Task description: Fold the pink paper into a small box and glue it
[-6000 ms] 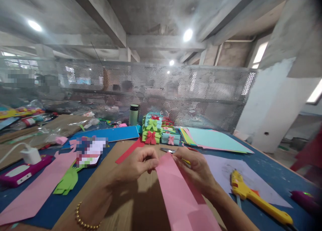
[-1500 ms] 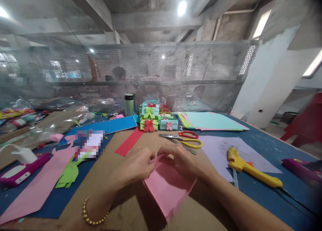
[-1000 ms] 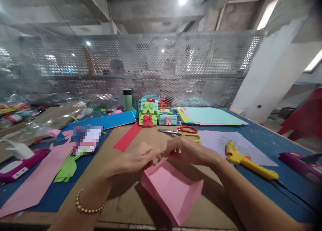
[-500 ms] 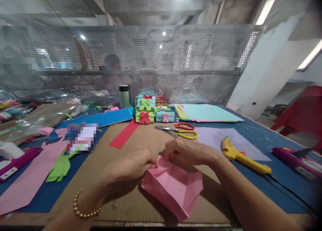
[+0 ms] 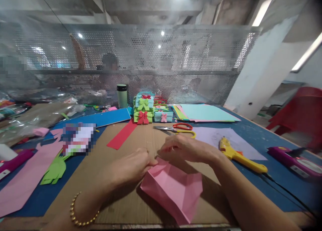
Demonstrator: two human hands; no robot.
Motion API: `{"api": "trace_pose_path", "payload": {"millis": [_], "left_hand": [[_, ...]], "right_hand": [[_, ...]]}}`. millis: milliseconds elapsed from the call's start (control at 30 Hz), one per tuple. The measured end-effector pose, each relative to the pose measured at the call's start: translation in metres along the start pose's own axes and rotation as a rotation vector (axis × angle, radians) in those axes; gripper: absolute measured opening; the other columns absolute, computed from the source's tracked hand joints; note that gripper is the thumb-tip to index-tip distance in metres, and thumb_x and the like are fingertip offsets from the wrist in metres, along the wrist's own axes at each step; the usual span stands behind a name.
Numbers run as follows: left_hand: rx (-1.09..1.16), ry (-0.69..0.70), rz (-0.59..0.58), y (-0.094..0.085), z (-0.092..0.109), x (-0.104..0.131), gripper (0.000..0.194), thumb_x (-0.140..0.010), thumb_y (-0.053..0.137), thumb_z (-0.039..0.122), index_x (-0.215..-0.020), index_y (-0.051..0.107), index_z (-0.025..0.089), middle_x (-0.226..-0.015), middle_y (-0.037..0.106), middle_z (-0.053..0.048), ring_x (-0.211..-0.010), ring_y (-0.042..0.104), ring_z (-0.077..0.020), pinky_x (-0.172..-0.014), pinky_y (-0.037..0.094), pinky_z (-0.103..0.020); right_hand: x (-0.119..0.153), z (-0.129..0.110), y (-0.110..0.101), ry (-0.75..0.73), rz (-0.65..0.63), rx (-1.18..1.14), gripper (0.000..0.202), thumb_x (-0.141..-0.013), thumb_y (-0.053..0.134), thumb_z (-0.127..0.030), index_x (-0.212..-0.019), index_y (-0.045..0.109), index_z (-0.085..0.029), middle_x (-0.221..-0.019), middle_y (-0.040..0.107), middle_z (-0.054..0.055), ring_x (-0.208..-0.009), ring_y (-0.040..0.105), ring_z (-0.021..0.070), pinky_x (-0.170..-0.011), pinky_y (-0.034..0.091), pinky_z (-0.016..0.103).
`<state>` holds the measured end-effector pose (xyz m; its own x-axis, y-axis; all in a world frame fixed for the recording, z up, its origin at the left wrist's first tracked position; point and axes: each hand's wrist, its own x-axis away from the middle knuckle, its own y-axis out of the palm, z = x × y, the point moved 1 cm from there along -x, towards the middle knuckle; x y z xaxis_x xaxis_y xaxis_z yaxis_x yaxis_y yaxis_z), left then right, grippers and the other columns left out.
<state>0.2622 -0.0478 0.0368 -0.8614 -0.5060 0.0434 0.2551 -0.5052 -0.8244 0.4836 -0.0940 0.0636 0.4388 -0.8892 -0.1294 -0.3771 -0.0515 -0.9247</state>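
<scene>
A pink folded paper box [image 5: 173, 187], partly formed with creased walls and an open top, rests on the cardboard sheet in front of me. My left hand [image 5: 139, 164] pinches its far left corner between thumb and fingers. At that same corner is my right hand [image 5: 179, 147], its fingers curled down to the paper's far edge; the fingertips are partly hidden. Just beyond my right hand lie the scissors [image 5: 182, 126], with one red and one yellow handle. Left of them is a red paper strip [image 5: 122, 135].
Bow-trimmed paper boxes [image 5: 143, 112] are stacked at the back beside a green bottle [image 5: 122, 97]. A yellow glue gun [image 5: 243, 159] with a cord lies right, on lilac paper [image 5: 208, 135]. Coloured sheets [image 5: 208, 112] are piled behind. Pink paper [image 5: 27, 177] and green cutouts [image 5: 54, 170] lie left.
My right hand has risen slightly, and its fingers look a little less tightly curled. My left hand keeps its pinch at the corner. The view has shifted slightly.
</scene>
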Motion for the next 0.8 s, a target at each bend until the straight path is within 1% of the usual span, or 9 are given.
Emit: {"api": "trace_pose_path", "payload": {"millis": [133,200,300,400,500,567,633,700,800], "left_hand": [[-0.040,0.033,0.061,0.006,-0.001,0.010,0.023,-0.095,0.044,0.032,-0.097,0.067,0.027,-0.098,0.062,-0.002,-0.088,0.054,-0.0181,-0.070,0.037,-0.030],[-0.029,0.056,0.072,0.009,-0.004,0.010,0.021,-0.095,0.045,0.031,-0.099,0.066,0.027,-0.099,0.063,-0.001,-0.089,0.054,-0.0178,-0.073,0.038,-0.030],[-0.006,0.075,0.070,0.012,-0.005,0.008,0.020,-0.093,0.047,0.028,-0.098,0.067,0.028,-0.099,0.063,0.000,-0.091,0.054,-0.0181,-0.074,0.039,-0.029],[0.013,0.072,0.037,0.009,0.001,0.005,0.024,-0.092,0.046,0.026,-0.099,0.069,0.028,-0.098,0.065,0.000,-0.089,0.054,-0.0188,-0.073,0.039,-0.029],[0.018,0.061,0.022,0.004,0.008,0.005,0.028,-0.093,0.044,0.029,-0.100,0.071,0.029,-0.094,0.067,-0.001,-0.086,0.054,-0.0191,-0.072,0.038,-0.030],[0.019,0.067,0.027,0.002,0.010,0.003,0.028,-0.092,0.045,0.030,-0.096,0.072,0.029,-0.091,0.067,-0.001,-0.083,0.055,-0.0193,-0.069,0.036,-0.029],[0.035,0.089,0.011,0.001,0.009,0.000,0.026,-0.090,0.047,0.029,-0.088,0.073,0.026,-0.087,0.068,-0.001,-0.080,0.055,-0.0187,-0.066,0.034,-0.029],[0.058,0.089,-0.019,0.001,0.005,-0.006,0.023,-0.088,0.050,0.028,-0.082,0.072,0.024,-0.081,0.068,-0.001,-0.075,0.055,-0.0175,-0.063,0.033,-0.028],[0.074,0.053,-0.046,0.001,-0.002,-0.016,0.020,-0.085,0.052,0.027,-0.077,0.069,0.021,-0.077,0.067,-0.001,-0.072,0.055,-0.0161,-0.060,0.031,-0.027]], "right_hand": [[0.003,-0.007,-0.007,0.006,0.032,0.036,0.038,-0.078,0.048,0.002,-0.094,0.075,-0.020,-0.087,0.072,0.003,-0.074,0.060,0.0127,-0.066,0.041,0.023],[0.005,-0.010,-0.010,-0.004,0.061,0.050,0.044,-0.078,0.044,0.004,-0.099,0.074,-0.020,-0.091,0.072,0.003,-0.079,0.062,0.0134,-0.070,0.043,0.023],[0.011,-0.016,-0.018,-0.033,0.111,0.027,0.047,-0.081,0.040,0.004,-0.104,0.073,-0.020,-0.092,0.071,0.003,-0.082,0.063,0.0130,-0.073,0.046,0.024],[0.019,-0.024,-0.030,-0.074,0.160,-0.011,0.045,-0.085,0.040,0.002,-0.107,0.073,-0.020,-0.092,0.071,0.003,-0.083,0.063,0.0127,-0.075,0.047,0.024],[0.022,-0.029,-0.037,-0.070,0.150,-0.044,0.042,-0.088,0.042,-0.002,-0.109,0.072,-0.022,-0.094,0.071,0.004,-0.083,0.063,0.0132,-0.076,0.048,0.025],[0.017,-0.027,-0.033,-0.019,0.117,-0.053,0.039,-0.089,0.044,-0.006,-0.111,0.072,-0.022,-0.097,0.072,0.004,-0.083,0.064,0.0136,-0.074,0.048,0.025],[0.008,-0.020,-0.023,0.039,0.080,-0.023,0.033,-0.089,0.049,-0.011,-0.109,0.073,-0.020,-0.101,0.072,0.006,-0.085,0.064,0.0149,-0.072,0.047,0.024],[-0.003,-0.009,-0.010,0.070,0.056,0.025,0.027,-0.086,0.054,-0.013,-0.101,0.075,-0.019,-0.097,0.073,0.007,-0.082,0.064,0.0156,-0.068,0.044,0.024],[-0.013,0.005,0.008,0.103,0.049,0.014,0.024,-0.085,0.056,-0.014,-0.098,0.075,-0.018,-0.090,0.074,0.005,-0.073,0.062,0.0133,-0.061,0.040,0.021]]}}
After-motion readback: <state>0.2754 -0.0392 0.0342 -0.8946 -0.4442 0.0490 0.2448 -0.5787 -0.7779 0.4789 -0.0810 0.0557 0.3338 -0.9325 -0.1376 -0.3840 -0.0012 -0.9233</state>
